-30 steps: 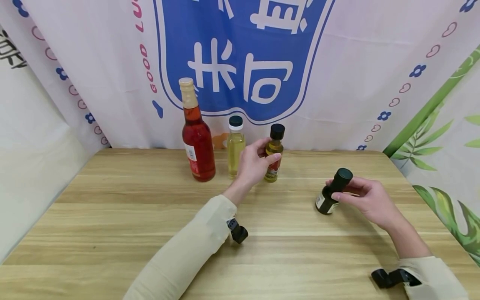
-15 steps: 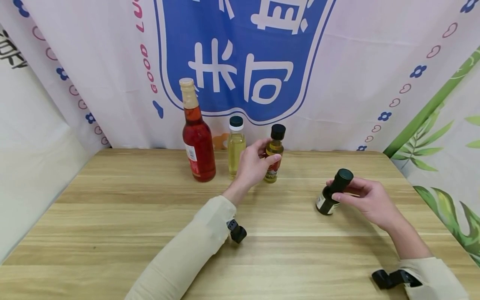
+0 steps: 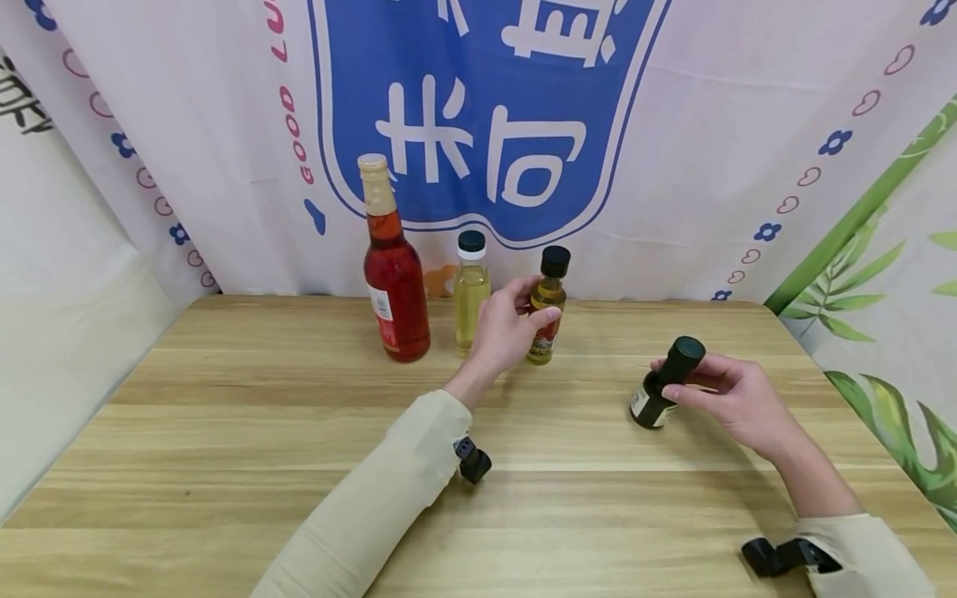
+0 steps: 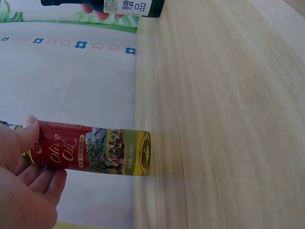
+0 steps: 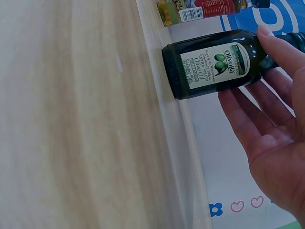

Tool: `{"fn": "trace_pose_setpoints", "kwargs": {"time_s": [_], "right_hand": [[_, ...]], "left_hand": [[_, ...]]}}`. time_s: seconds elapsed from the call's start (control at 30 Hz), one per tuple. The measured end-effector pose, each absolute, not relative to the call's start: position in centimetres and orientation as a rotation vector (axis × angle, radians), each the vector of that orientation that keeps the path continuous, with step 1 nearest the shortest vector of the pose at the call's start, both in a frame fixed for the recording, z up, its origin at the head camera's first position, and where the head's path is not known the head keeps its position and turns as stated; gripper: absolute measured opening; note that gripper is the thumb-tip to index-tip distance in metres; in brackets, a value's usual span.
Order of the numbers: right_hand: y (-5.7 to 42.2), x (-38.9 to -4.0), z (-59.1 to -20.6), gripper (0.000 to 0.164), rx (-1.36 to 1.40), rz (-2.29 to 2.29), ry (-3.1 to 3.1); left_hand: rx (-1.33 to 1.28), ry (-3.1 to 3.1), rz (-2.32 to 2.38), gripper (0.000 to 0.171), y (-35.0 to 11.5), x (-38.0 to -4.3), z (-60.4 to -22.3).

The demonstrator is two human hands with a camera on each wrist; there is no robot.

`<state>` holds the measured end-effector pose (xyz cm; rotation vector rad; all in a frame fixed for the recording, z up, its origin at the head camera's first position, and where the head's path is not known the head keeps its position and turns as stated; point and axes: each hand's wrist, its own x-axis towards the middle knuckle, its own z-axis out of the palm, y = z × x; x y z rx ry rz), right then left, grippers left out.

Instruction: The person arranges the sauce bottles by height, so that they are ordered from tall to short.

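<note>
My left hand (image 3: pixel 499 332) grips the upper part of a small olive oil bottle (image 3: pixel 548 334) with a black cap and yellow-green oil. In the left wrist view its red label reads "Olive Oil". My right hand (image 3: pixel 748 407), to the right and nearer, holds a dark green olive oil bottle (image 3: pixel 652 405) between thumb and fingers around its neck. This bottle leans to the right in the head view; I cannot tell whether its whole base touches the table. The right wrist view shows its pale label (image 5: pixel 217 67) with green olives.
A tall red bottle (image 3: pixel 397 291) with a cream-coloured top stands upright at the back left. Between it and my left hand is a clear bottle of pale yellow oil (image 3: pixel 470 303) with a dark cap. The wooden table (image 3: pixel 224 465) ends at a printed curtain (image 3: pixel 688 166).
</note>
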<state>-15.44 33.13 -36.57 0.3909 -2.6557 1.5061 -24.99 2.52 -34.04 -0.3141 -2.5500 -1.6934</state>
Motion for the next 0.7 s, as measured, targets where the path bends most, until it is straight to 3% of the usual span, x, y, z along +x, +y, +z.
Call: {"fn": "trace_pose_setpoints", "kwargs": {"time_s": [0.7], "right_hand": [[32.85, -15.21, -36.24, 0.036, 0.333, 1.464, -2.653]], "left_hand": [[-0.352, -2.544, -1.722, 0.056, 2.24, -25.16, -34.13]]}}
